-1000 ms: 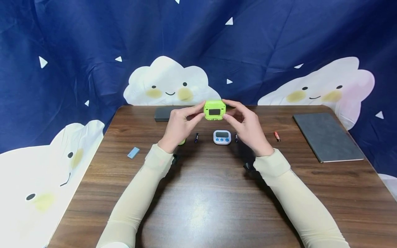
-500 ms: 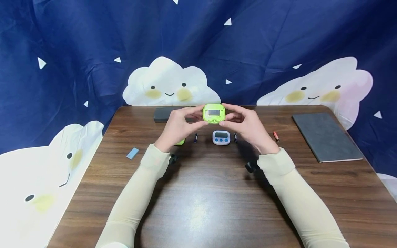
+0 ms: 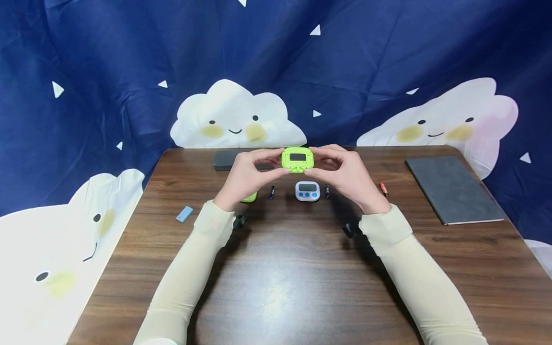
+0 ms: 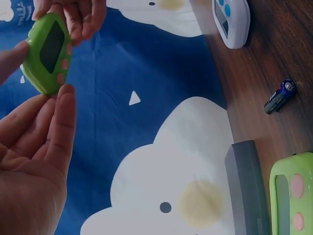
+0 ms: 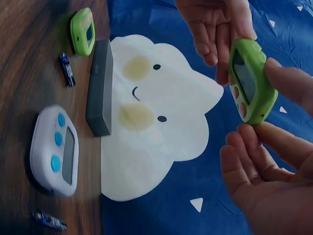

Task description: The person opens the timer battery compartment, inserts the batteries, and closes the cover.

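Observation:
Both hands hold a green digital timer (image 3: pixel 297 159) up over the far part of the table. Its back, with a dark rectangle in the middle, faces the head camera. In the left wrist view the dark screen and pink buttons of the timer (image 4: pixel 53 51) show on the other side. My left hand (image 3: pixel 247 175) pinches one end between thumb and fingers. At the opposite end my right hand (image 3: pixel 350 176) grips it the same way. Below on the table lie a white timer (image 3: pixel 307 191) with blue buttons and a second green timer (image 5: pixel 82 31), partly hidden by my left hand in the head view.
Two dark blue batteries (image 3: pixel 272 192) flank the white timer, and a red battery (image 3: pixel 384 189) lies farther right. A grey notebook (image 3: pixel 454 190) is at the right, a blue piece (image 3: pixel 184 213) at the left. A dark grey box (image 3: pixel 224 160) stands at the back edge.
The green timer has come down slightly and tilted, its back turned more upward. My thumbs have moved to its lower edge. Both hands keep their hold.

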A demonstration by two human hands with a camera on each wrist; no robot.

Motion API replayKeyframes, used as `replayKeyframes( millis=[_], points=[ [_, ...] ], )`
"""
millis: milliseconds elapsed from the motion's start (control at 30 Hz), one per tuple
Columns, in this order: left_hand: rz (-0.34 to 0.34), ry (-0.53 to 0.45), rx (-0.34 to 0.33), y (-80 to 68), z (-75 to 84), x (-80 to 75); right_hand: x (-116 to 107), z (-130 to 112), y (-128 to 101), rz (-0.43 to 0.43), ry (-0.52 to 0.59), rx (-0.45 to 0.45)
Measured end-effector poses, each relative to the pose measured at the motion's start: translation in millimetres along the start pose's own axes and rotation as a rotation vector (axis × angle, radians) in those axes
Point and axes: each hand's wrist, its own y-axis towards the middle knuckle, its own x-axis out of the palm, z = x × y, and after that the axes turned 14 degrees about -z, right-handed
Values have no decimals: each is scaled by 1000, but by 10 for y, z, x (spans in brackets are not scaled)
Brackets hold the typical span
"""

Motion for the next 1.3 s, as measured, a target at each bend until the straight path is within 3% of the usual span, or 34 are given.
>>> replayKeyframes(
  millis=[567, 833, 1033, 1167, 1300],
  points=[
    [-10, 20, 26, -1, 23, -8, -27, 12, -1, -3, -49, -39],
    [-113, -94, -28, -36, 55, -96, -181, -18, -64, -121, 24, -77],
    [-202, -165, 38, -45, 121, -121, -271, -56, -104, -216, 53, -101],
    [-174, -181, 27, -54, 142, -108, -253, -34, -92, -200, 76, -114],
    [-71, -143, -2, -41, 143, -70, -172, -3, -66, -104, 118, -112]
  ],
)
